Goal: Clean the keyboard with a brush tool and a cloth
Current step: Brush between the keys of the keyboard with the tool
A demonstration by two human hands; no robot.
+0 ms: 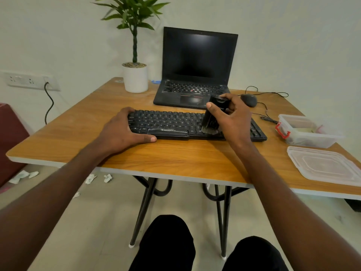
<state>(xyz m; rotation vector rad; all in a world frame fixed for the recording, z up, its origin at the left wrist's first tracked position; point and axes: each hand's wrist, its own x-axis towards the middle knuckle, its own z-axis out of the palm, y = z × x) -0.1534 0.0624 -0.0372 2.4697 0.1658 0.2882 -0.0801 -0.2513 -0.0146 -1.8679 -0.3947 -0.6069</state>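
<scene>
A black keyboard [172, 124] lies across the middle of the wooden table [175, 157]. My left hand [121, 132] grips its left end, fingers over the far edge and thumb along the near edge. My right hand [232, 118] holds a black brush tool [214, 114] upright, with its pale bristles down on the keys right of the middle. No cloth is plainly in view.
An open black laptop [195, 75] stands behind the keyboard, with a potted plant [134, 75] to its left and a wired mouse [249, 100] to its right. A clear plastic container [306, 132] and its lid [326, 165] sit at the right. Paper scraps litter the floor.
</scene>
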